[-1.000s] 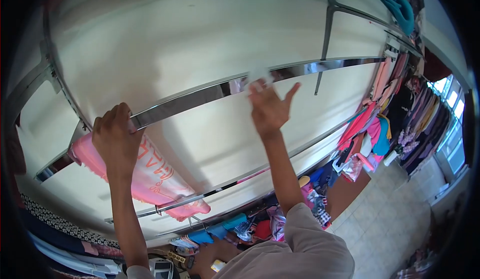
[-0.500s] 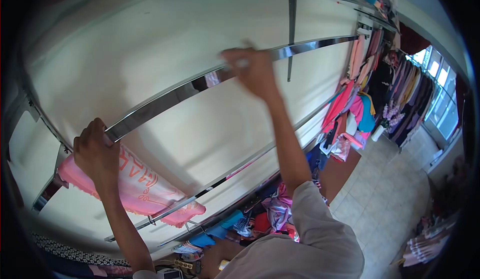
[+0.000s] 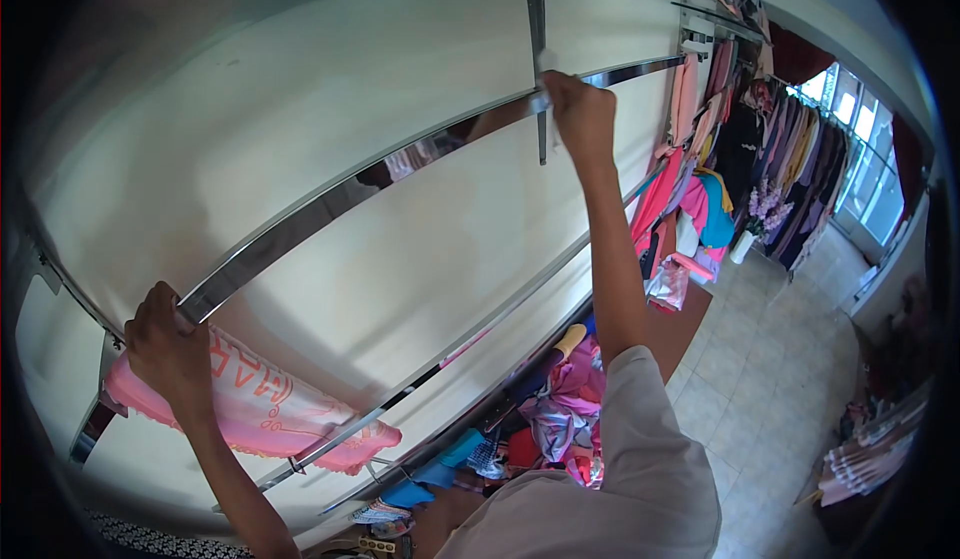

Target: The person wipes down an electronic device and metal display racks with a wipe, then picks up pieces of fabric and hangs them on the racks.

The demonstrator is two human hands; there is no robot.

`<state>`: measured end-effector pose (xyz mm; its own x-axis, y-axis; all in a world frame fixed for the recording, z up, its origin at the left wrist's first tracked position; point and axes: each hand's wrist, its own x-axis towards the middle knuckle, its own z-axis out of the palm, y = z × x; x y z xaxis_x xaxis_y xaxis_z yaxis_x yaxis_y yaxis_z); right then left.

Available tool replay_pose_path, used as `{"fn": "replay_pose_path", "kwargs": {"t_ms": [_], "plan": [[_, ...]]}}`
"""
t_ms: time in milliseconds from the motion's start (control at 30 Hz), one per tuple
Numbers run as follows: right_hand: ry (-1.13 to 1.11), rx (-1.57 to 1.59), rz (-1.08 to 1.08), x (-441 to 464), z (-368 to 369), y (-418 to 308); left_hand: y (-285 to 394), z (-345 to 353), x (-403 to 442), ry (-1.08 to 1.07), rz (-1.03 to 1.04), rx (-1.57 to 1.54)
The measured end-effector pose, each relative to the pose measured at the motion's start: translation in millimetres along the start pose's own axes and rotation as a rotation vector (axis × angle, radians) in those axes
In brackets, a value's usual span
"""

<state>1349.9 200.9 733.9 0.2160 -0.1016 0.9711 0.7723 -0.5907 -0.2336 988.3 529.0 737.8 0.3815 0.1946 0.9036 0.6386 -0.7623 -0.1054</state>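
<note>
My left hand (image 3: 168, 349) is wrapped round the near left end of a long, shiny metal rail (image 3: 330, 194) that runs across a white wall. Further right along the same rail, my right hand (image 3: 582, 109) is closed against it, beside a dark upright bracket. A small pale patch shows at its fingertips, too blurred to name. Below my left hand hangs a pink and white printed cloth (image 3: 270, 389) with orange lettering, its lower end by a second, lower rail (image 3: 400, 394).
Folded and crumpled clothes (image 3: 565, 409) lie below the rails. Hanging garments (image 3: 800, 169) fill a rack at the far right, near a vase of purple flowers (image 3: 765, 209) on the tiled floor (image 3: 740, 379). A dark upright bracket (image 3: 540, 39) stands against the wall.
My right hand has moved to the right along the rail, from its middle to beside the upright bracket. My left hand keeps its grip on the end; the whole view has shifted slightly.
</note>
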Motion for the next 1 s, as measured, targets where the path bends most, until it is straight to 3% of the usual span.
{"fn": "replay_pose_path", "kwargs": {"t_ms": [167, 267, 300, 433, 533, 633, 800, 933, 1000], "plan": [[0.180, 0.004, 0.056, -7.6, 12.1, 15.7, 2.1, 1.0, 0.2, 0.056, 0.006, 0.015], [0.260, 0.156, -0.096, -26.6, 21.9, -36.6, 2.2, 4.7, 0.3, 0.079, -0.010, 0.018], [0.173, 0.233, -0.059, -34.9, 17.6, -69.4, 2.4, 4.3, 0.6, 0.077, -0.009, 0.024], [0.086, 0.500, -0.461, -57.5, 19.1, -159.1, 0.1, 0.0, -0.4, 0.020, -0.007, -0.008], [0.083, 0.481, -0.564, -46.7, 23.8, -129.7, 1.0, 1.2, 0.7, 0.021, 0.000, -0.001], [0.218, 0.381, -0.460, -37.1, 38.9, -43.6, 2.0, 1.2, 1.9, 0.033, -0.002, 0.034], [0.255, -0.019, 0.070, -6.6, 13.0, 48.7, 2.0, 1.8, 0.2, 0.039, -0.007, 0.064], [0.070, -0.138, 0.140, 8.0, 4.7, 62.6, -0.9, 4.6, -1.9, 0.061, -0.001, 0.074], [0.035, 0.014, -0.029, 4.9, 9.1, 47.7, -1.4, 7.6, -3.6, 0.075, 0.006, 0.057]]}}
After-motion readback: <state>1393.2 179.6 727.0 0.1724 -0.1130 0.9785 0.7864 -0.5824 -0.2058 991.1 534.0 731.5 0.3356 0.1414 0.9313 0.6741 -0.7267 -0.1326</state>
